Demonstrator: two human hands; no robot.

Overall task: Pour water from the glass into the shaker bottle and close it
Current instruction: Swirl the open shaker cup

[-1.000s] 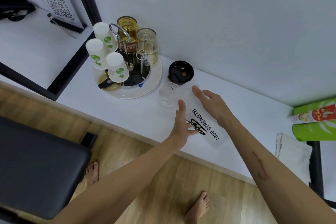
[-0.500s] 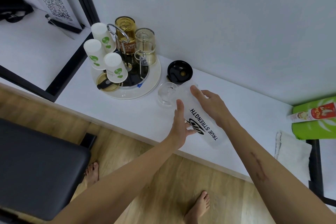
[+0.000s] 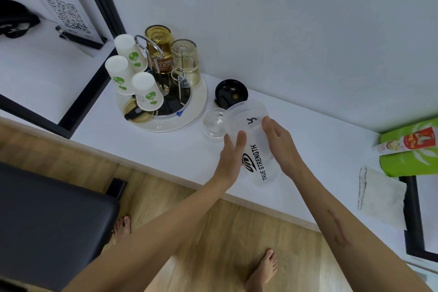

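A clear plastic shaker bottle (image 3: 258, 161) with black "TRUE STRENGTH" print stands nearly upright on the white counter (image 3: 166, 149), its mouth open and tipped slightly away from me. My left hand (image 3: 230, 159) presses flat against its left side and my right hand (image 3: 282, 149) against its right side, so the bottle is held between them. A short clear glass (image 3: 212, 123) with water stands just left of the bottle's rim. The bottle's black lid (image 3: 231, 95) lies behind it near the wall.
A round white tray (image 3: 194, 116) at the left holds upturned paper cups (image 3: 120, 73), two amber glasses and a metal rack. A green packet (image 3: 412, 161) and a white napkin (image 3: 379, 197) lie at the right. A black seat (image 3: 47, 220) stands below left.
The bottle has swung from a slanted, nearly lying position to nearly upright between my hands, and its open mouth now faces up beside the glass.
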